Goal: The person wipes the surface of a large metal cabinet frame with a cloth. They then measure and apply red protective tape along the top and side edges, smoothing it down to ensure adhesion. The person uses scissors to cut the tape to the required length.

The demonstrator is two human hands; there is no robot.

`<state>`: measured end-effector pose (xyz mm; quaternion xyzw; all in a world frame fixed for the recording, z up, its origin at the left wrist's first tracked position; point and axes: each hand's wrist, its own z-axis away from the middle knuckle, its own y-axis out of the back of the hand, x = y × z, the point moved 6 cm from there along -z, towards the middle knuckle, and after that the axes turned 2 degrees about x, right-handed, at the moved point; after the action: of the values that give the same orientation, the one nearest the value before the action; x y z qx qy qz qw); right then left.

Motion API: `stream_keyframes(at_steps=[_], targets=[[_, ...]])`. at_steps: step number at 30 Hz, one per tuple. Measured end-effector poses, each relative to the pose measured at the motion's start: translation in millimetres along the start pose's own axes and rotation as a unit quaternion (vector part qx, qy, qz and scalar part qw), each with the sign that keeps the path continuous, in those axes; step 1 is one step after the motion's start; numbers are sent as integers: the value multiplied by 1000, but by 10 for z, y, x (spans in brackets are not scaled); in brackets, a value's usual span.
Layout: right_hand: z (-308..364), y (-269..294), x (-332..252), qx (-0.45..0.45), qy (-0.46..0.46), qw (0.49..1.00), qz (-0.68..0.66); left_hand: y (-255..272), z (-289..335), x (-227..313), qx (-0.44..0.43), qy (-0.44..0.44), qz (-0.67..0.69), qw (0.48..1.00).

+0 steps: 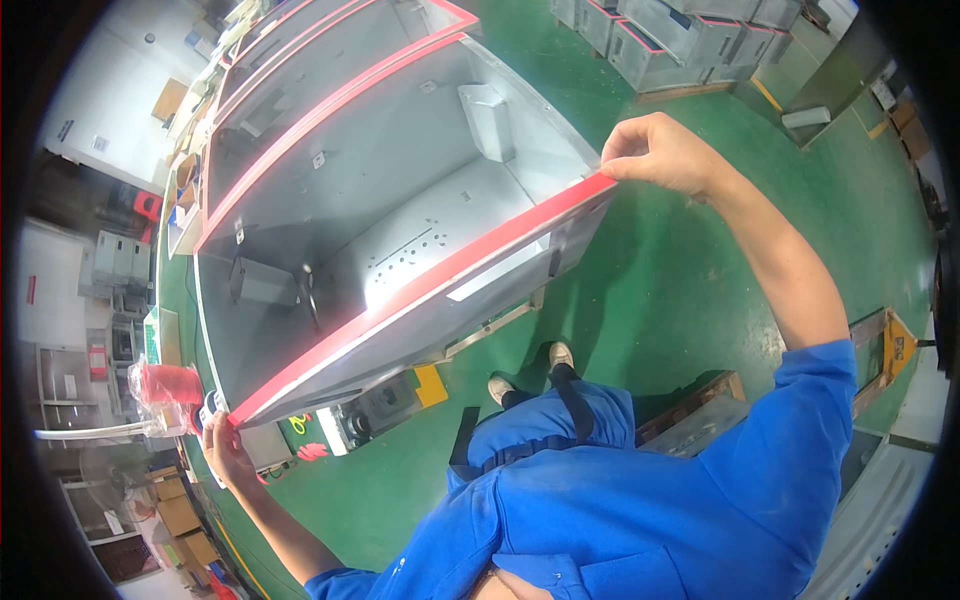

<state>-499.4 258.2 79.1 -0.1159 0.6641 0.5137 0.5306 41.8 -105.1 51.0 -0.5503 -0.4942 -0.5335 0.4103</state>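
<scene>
A large grey metal cabinet (330, 215), open at the top, stands before me with red strips along its edges. Along its near edge runs a red strip (430, 285). At the right end of that strip my right hand (668, 155) pinches with thumb and forefinger at the cabinet's corner. My left hand (226, 452) is closed at the opposite, near-left corner, fingertips on the strip's other end. Just beyond those fingers is a small round dark-and-white thing (210, 402), whose kind I cannot make out. Inside the cabinet are brackets, a row of small holes and a dark cable (309, 290).
More red-edged cabinets (290, 60) stand beyond this one. A red roll in clear plastic (165, 388) sits left. Grey boxes (670, 45) are stacked at the far right on the green floor. A yellow-orange pallet-jack part (897, 345) and a wooden pallet (690, 405) lie to my right.
</scene>
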Motion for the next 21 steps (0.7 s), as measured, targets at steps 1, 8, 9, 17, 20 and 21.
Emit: stream_keyframes(at_steps=[1, 8, 9, 17, 20, 21], targets=[[3, -1, -3, 0, 1, 1000, 3, -1, -4, -1, -7, -2, 0, 1000], [18, -15, 15, 8, 8, 1000, -5, 69, -39, -40, -20, -20, 4, 1000], [18, -16, 49, 20, 19, 1000, -5, 48, -27, -33, 0, -15, 16, 1000], [82, -71, 251, 36, -70, 983, -166, 171, -94, -138, -10, -22, 1, 1000], [117, -144, 275, 61, -101, 964, -237, 137, -55, -105, -10, -23, 0, 1000], [107, -165, 292, 64, -106, 964, -236, 167, -65, -128, -8, -15, 3, 1000]])
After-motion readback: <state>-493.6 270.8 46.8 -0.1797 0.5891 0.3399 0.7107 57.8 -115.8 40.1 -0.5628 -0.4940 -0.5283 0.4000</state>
